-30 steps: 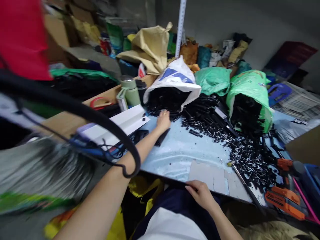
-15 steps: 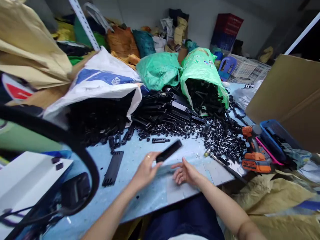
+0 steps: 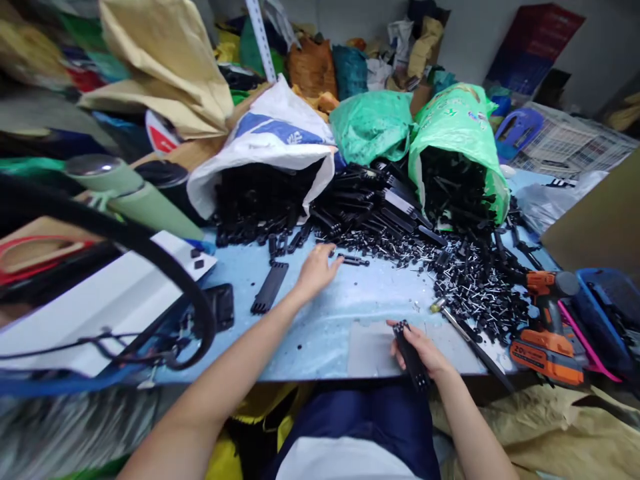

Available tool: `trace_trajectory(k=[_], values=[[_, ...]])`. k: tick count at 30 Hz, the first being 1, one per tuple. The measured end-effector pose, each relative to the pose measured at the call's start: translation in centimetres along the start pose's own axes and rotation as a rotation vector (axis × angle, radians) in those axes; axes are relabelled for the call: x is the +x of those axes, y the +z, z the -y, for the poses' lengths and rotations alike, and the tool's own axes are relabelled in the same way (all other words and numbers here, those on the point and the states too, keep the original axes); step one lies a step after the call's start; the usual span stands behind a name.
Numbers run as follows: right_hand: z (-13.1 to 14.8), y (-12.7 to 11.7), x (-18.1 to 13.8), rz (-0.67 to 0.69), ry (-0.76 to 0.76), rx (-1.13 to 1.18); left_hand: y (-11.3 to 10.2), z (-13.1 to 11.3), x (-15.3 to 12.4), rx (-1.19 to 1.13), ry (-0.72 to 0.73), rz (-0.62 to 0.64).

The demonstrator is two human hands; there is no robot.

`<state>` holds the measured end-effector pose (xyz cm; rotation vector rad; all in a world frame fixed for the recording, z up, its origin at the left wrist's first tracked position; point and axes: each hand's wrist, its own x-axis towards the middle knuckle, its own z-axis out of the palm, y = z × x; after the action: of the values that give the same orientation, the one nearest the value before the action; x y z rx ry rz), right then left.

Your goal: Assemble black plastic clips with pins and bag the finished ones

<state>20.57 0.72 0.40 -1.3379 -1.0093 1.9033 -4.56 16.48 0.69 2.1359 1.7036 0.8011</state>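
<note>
A flat black plastic plate [image 3: 413,360] with notched ends rests in my right hand [image 3: 427,350], low over the front of the table. My left hand [image 3: 317,272] reaches over the blue tabletop, its thumb and fingers apart and nothing seen between them. Just to the right of its fingertips lies a slim black hinged part [image 3: 354,261]. Left of that hand, a second black plate [image 3: 270,288] lies flat on the table. Beyond both hands spreads a heap of small black parts and metal pins [image 3: 470,287].
A white sack [image 3: 260,153] and a green bag [image 3: 457,127] spill black parts. On the right are a hammer [image 3: 465,333], an orange cordless drill [image 3: 547,333] and a blue bin [image 3: 605,300]. A black curved tube [image 3: 165,257] crosses the left side.
The black plate has passed from my left hand into my right. My left hand has moved away towards the slim hinged part. The view has shifted left.
</note>
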Motion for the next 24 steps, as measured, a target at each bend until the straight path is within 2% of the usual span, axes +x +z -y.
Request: trace_trajectory(k=[2, 6, 8, 12, 15, 17, 19, 21, 24], values=[[0.2, 0.0, -0.3, -0.137, -0.093, -0.289, -1.0, 1.7, 2.3, 0.108, -0.189, -0.040], [-0.3, 0.7, 0.1, -0.378, -0.367, -0.914, -2.5, 3.4, 4.7, 0.305, -0.524, 0.024], [-0.8, 1.1, 0.5, -0.428, -0.409, -1.140, -2.7, 3.6, 4.9, 0.339, -0.599, 0.042], [-1.7, 1.6, 0.8, -0.441, -0.413, -1.371, -3.0, 3.3, 4.0, 0.367, -0.588, 0.020], [-1.7, 1.4, 0.4, -0.411, -0.397, -1.320, -4.0, 2.7, 2.4, 0.368, -0.527, 0.031], [-1.3, 1.0, 0.2, -0.381, -0.399, -1.143, -5.2, 2.0, 1.0, 0.358, -0.454, 0.094], [-0.8, 0.8, 0.3, -0.370, -0.387, -0.863, -6.5, 0.8, -0.5, 0.358, -0.321, 0.181], [-0.2, 0.7, 0.7, -0.374, -0.315, -0.550, -7.2, -1.1, -2.1, 0.351, -0.143, 0.287], [0.3, 1.1, 1.4, -0.358, -0.156, -0.219, -6.3, -4.9, -4.6, 0.293, 0.106, 0.567]])
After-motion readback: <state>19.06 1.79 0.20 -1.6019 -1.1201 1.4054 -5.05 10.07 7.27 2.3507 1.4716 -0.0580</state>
